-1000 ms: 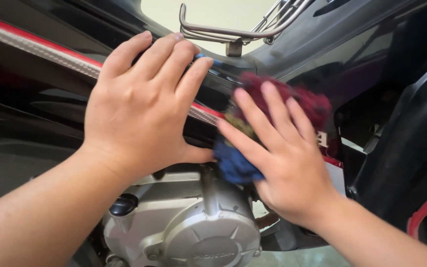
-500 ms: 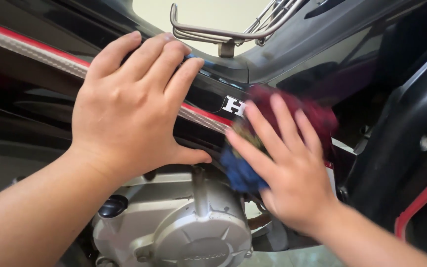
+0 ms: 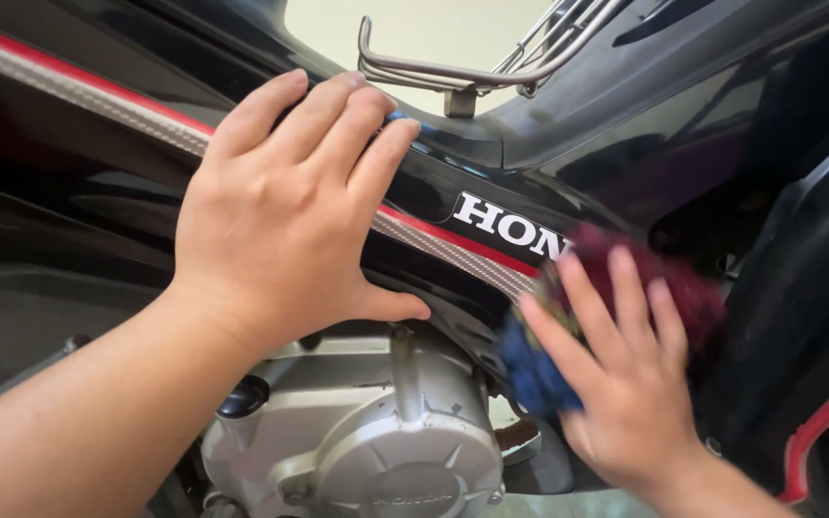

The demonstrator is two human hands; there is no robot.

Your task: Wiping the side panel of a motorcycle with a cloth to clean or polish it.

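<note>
My left hand [image 3: 285,206] lies flat with fingers together on the black side panel [image 3: 107,163] of a motorbike, over its red and grey stripe. My right hand [image 3: 626,374] presses a red and blue cloth [image 3: 693,288] against the panel lower down to the right, fingers spread over it; the hand and cloth are blurred. Part of the cloth [image 3: 530,374] hangs out blue under the palm.
A silver engine casing [image 3: 386,441] sits below the hands. A chrome rack [image 3: 472,72] crosses the top. Glossy black fairing [image 3: 808,317] with a red trim line fills the right side.
My right hand has slid the cloth to the right and down along the panel, uncovering white lettering. My left hand has stayed on the panel.
</note>
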